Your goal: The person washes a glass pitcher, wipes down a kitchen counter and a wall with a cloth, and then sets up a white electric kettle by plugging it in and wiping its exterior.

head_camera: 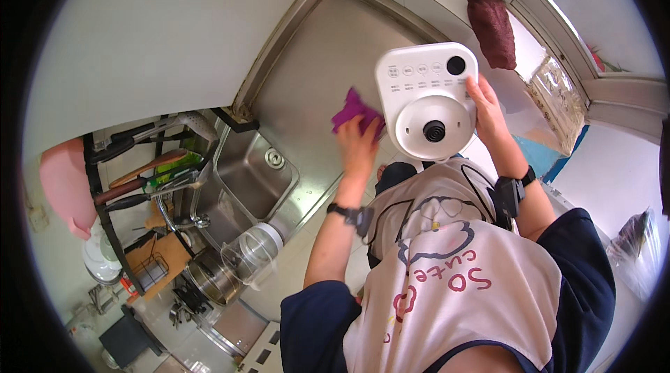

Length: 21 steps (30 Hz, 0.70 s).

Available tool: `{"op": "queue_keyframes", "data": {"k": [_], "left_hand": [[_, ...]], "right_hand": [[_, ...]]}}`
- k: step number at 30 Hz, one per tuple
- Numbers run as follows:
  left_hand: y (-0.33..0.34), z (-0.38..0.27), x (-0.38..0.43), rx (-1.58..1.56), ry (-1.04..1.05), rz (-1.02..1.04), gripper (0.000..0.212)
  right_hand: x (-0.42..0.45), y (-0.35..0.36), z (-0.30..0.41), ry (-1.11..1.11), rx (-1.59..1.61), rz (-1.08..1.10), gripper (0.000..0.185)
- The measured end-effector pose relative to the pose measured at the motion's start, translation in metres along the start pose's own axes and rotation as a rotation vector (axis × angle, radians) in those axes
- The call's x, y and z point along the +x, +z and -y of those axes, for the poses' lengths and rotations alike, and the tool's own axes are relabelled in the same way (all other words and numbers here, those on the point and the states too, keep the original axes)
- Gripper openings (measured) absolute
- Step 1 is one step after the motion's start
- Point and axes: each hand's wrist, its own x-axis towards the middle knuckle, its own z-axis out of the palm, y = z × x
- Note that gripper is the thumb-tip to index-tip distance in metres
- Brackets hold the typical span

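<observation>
My right hand [489, 111] grips the right edge of a white electric kettle base [425, 91], thumb on its top face. The base is raised in front of my body with its top towards me. It has a round seat with a black connector [434, 131], a row of printed buttons, and a black knob [456, 65] in one corner. My left hand [357, 153] holds a purple cloth [349, 107] just left of the base, over the stainless steel counter [314, 43]. My fingertips are partly hidden in the cloth's folds.
A steel sink [256, 174] lies to the left, with clear containers [256, 247] and a metal pot [212, 279] beside it. Cooking utensils [152, 163] hang from a black rack. On the window ledge at the right are a brown cloth [492, 30] and a plastic-wrapped package [557, 103].
</observation>
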Motion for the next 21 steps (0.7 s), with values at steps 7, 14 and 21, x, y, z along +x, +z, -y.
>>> {"op": "queue_keyframes", "data": {"k": [7, 14, 21], "left_hand": [[-0.055, 0.081, -0.145, 0.214, -0.396, -0.18, 0.045], [-0.071, 0.107, -0.197, 0.297, -0.578, -0.24, 0.044], [-0.077, 0.106, -0.193, 0.275, -0.609, -0.222, 0.044]], "right_hand": [[0.069, 0.056, -0.019, 0.062, -0.112, 0.103, 0.049], [0.17, 0.127, -0.033, 0.117, -0.341, 0.356, 0.049], [0.205, 0.149, -0.054, 0.146, -0.563, 0.504, 0.052]]}}
